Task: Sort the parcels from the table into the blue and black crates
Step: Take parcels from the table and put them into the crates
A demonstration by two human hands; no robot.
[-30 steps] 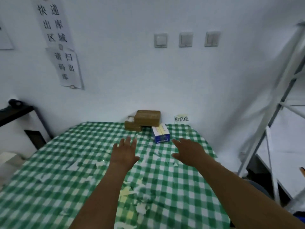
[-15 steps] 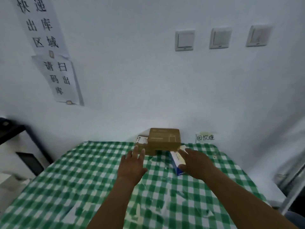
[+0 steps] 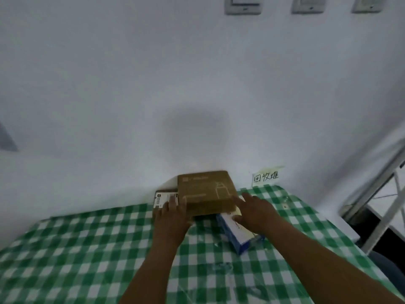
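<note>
The white painted wall (image 3: 109, 84) stands directly beyond the left hand (image 3: 173, 220) and right hand (image 3: 256, 212) and meets the far edge of the worktop (image 3: 87, 249), which is covered in green-and-white check. Three grey-framed wall switches (image 3: 306, 5) are mounted in a row high above the hands, cut by the top edge of view. A handwritten paper note (image 3: 266, 177) is fixed low on the wall, just beyond the right hand and slightly to its right. A soft rounded shadow (image 3: 195, 132) lies on the wall above both hands. Well to the right of the right hand, a pale metal frame (image 3: 372, 186) stands beside the worktop, with dark space beneath it. Lighting is dim and even, with a bluish cast.
</note>
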